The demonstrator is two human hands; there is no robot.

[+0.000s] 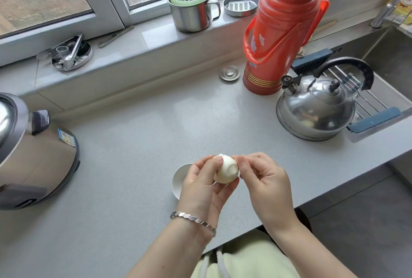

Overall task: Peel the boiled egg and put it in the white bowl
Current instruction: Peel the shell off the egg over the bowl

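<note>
The left hand (200,185) cradles the egg (226,169), its fingers curled round from below and its thumb pressed on the egg's upper left. The right hand (265,179) meets it at the egg's 3 o'clock side, fingers curled, thumb and forefinger pinching at the upper right edge; whether they hold a flake of shell cannot be told. So the two hands are together, both closed on the egg, which is held in the air between them. Most of the egg's visible surface is smooth and pale, with a scrap of white skin at its 12 o'clock tip. A silver bracelet (194,219) circles the left wrist.

The white bowl (178,179) stands on the grey counter (133,155) at 9 o'clock from the egg, partly hidden under the left hand.

Farther out, a steel kettle (316,110) stands at 2 o'clock from the hands, beside the sink (390,55), with a red thermos (283,32) at 1 o'clock behind it. A steel cooker (33,150) sits at 9 o'clock at the counter's left edge. On the window sill at 12 o'clock stands a steel mug (191,12).
</note>
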